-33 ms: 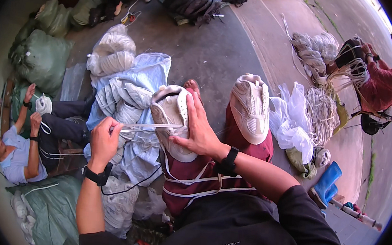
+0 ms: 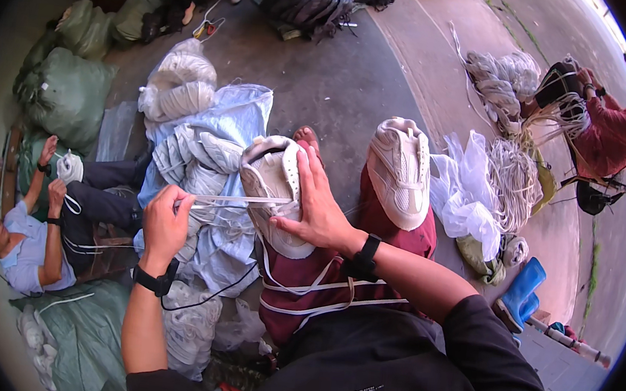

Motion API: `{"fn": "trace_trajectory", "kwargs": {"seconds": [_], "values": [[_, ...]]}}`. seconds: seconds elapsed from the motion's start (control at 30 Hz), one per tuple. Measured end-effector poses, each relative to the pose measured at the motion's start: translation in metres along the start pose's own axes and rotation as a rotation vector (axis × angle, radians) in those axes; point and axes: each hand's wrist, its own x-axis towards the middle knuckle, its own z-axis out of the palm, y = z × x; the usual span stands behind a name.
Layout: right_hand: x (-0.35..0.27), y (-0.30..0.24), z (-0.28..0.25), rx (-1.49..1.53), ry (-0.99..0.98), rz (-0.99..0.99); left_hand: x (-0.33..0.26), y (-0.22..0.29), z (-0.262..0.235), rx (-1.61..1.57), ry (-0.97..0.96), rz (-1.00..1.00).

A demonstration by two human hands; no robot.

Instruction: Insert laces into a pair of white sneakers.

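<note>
A whitish sneaker (image 2: 263,177) rests on my left knee, its toe pointing toward me. My right hand (image 2: 319,211) grips its right side, with long straight fingers along the collar and the thumb across the front. Level with the shoe's left side, my left hand (image 2: 166,220) is closed on a white shoelace (image 2: 230,199). The lace is stretched taut from the shoe's front to those fingers. A second whitish sneaker (image 2: 402,175) sits on my right knee, untouched. More white laces (image 2: 304,291) lie across my maroon trousers.
Left of my knees, several whitish shoes (image 2: 196,158) lie on a blue-white sheet (image 2: 229,244). A person (image 2: 29,243) sits at the left holding a shoe; another person (image 2: 609,137) sits at the right. Beside my right knee are clear plastic (image 2: 471,192), bundled laces (image 2: 514,181) and blue boots (image 2: 521,291).
My left hand has shifted very slightly to the left, with the lace still pulled tight. Otherwise nothing visibly differs.
</note>
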Motion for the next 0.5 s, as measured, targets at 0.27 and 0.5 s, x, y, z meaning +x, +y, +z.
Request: {"fn": "trace_trajectory", "kwargs": {"seconds": [0.27,0.5], "values": [[-0.003,-0.009,-0.009,-0.063,-0.004,0.034,-0.003,-0.002,0.005,0.061,0.072,-0.029],[-0.015,-0.010,-0.030,-0.002,-0.120,0.086,-0.027,0.038,0.007,-0.412,-0.319,-0.230]]}}
